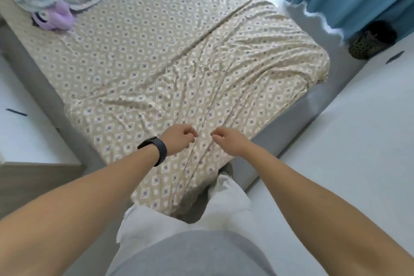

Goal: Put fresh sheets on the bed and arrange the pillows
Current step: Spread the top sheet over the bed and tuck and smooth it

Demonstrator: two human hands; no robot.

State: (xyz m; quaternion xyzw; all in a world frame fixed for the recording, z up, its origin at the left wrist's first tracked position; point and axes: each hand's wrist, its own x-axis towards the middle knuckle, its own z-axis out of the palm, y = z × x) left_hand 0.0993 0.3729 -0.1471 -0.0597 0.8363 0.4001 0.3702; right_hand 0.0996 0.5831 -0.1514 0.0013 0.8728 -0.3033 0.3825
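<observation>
Our left hand (179,139) and right hand (226,142) hover with curled fingers holding nothing over the wrinkly sheet (179,69) at the bed's foot edge, so it may stay bumpy if we pull unevenly.

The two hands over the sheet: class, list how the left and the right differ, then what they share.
The left hand has a dark watch on its wrist; the right hand has a bare wrist. The left comes in from the lower left, the right from the lower right. Both have curled fingers, almost meeting, over the patterned sheet near the bed's foot.
</observation>
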